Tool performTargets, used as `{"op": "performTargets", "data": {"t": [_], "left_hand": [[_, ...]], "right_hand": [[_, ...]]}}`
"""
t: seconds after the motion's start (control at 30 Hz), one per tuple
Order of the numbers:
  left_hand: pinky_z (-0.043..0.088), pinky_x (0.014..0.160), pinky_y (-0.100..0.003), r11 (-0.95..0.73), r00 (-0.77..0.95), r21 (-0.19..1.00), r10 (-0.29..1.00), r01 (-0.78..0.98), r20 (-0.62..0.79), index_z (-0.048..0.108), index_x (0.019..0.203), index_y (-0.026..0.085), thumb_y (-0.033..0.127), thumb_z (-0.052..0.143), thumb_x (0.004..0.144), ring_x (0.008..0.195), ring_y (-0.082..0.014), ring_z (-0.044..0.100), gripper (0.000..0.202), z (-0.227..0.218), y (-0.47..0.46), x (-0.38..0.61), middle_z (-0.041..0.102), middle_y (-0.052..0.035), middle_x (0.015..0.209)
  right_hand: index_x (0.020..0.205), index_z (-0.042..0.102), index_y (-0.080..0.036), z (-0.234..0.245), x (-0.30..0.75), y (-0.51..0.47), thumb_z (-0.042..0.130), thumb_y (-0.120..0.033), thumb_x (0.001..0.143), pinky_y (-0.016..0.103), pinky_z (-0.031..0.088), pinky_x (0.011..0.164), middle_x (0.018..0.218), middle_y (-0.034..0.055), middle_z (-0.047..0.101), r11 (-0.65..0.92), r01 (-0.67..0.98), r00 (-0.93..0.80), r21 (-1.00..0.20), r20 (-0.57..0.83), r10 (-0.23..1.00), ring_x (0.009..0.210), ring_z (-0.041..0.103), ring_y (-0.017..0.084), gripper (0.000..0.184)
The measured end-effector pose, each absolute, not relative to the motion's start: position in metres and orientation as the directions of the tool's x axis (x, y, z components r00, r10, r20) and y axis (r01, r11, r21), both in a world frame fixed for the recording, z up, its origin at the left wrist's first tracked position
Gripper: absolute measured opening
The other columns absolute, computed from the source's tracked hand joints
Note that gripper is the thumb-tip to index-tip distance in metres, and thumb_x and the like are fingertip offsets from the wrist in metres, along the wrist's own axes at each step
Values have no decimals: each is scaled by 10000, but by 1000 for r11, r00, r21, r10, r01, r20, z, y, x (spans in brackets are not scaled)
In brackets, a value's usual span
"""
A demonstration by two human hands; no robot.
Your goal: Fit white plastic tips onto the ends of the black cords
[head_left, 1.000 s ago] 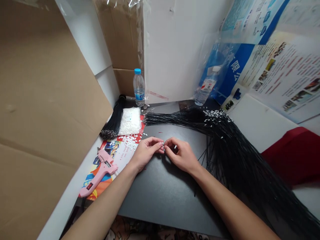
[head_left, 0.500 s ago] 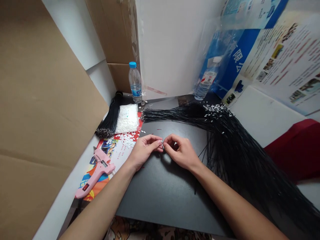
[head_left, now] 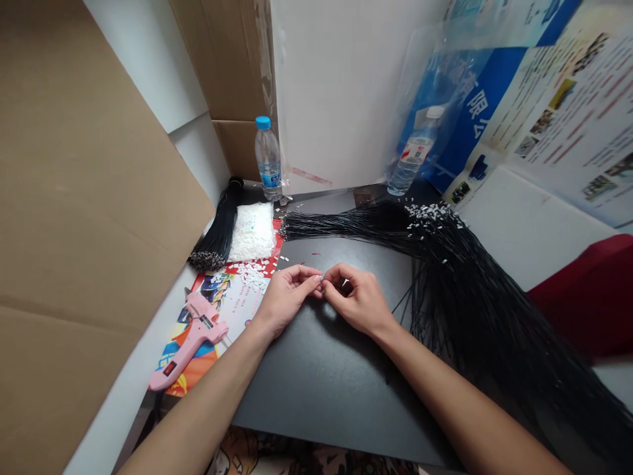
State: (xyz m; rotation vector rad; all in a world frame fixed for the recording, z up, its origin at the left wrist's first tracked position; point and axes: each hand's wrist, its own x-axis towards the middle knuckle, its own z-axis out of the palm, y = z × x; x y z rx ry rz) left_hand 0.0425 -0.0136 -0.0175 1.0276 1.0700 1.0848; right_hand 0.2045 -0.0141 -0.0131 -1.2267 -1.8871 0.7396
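Pinching hands: the left hand [head_left: 291, 297] brings thumb and forefinger nearly together on a tiny pale piece [head_left: 322, 280]; the right hand [head_left: 357, 297], curled, meets it tip to tip. Whether the right also grips cannot be told.
Piece: it sits between the two hands, over the bare middle of the desk [head_left: 321, 389], too small to identify.
Pressure: a light touch likely serves best, one hand holding firm while the other makes fine adjustments.
Forearms [head_left: 212, 396]: both slant in from the near side; resting the wrists would probably steady the pinch.
Desk: its dark surface should make a dropped pale piece easy to spot.
White bits [head_left: 253, 274]: scattered beyond the left wrist, just before a white bag [head_left: 252, 231]; best not brushed.
Black strands [head_left: 475, 310]: spread along the back and right; the right forearm needs room from loose ends.
Glue gun [head_left: 192, 346]: lies beside the left forearm, nozzle toward the back left. Whether it is hot cannot be told; keeping clear seems wise.
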Motion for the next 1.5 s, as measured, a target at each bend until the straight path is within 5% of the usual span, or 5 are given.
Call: {"op": "performTargets", "data": {"t": [0.2, 0.37, 0.53, 0.87, 1.5], "left_hand": [[511, 676, -279, -65, 52, 997, 997, 31, 63, 644, 1068, 163, 276, 639, 850, 806, -163, 661, 246, -8, -9, 34, 707, -77, 1020], [500, 878, -399, -243, 4, 678, 942, 694, 334, 659, 1013, 178, 144, 549, 895, 966, -237, 599, 165, -4, -5, 5, 672, -86, 1033], [499, 893, -399, -170, 51, 362, 947, 917, 316, 687, 1095, 182, 120, 512, 940, 1043, -274, 565, 242, -14, -1, -6, 658, -104, 1043], [512, 691, -333, -103, 100, 20, 987, 994, 127, 724, 1052, 173, 110, 468, 967, 1084, -302, 552, 277, 6, 16, 12, 663, -139, 1048], [509, 744, -359, -164, 157, 47, 981, 985, 113, 729, 1018, 188, 203, 479, 993, 1070, -288, 549, 253, 6, 17, 11, 652, -120, 1046]], "right_hand": [[883, 696, -189, 15, 226, -5, 546, -262, 908, 244, 438, 656, 805, 29, 720, 495, 750, -251, -438, 504, 826, 658, 610, 126, 168], [971, 741, -182, 77, 281, 36, 598, -311, 869, 310, 348, 623, 883, 117, 740, -72, 982, 139, -174, 412, 900, 741, 637, 206, 218], [1201, 674, 17, 89, 315, 76, 535, -379, 936, 383, 361, 668, 1139, 327, 667, -370, 927, 358, 62, 151, 921, 1018, 649, 338, 497], [1140, 690, -218, 15, 173, 90, 487, -251, 975, 306, 487, 776, 1171, 78, 701, 546, 838, -541, -11, 116, 833, 1130, 594, 229, 264], [1057, 658, -184, -3, 139, 96, 440, -255, 1019, 293, 394, 694, 1142, 103, 680, 531, 847, -521, -4, 187, 833, 1049, 559, 221, 232]]}}
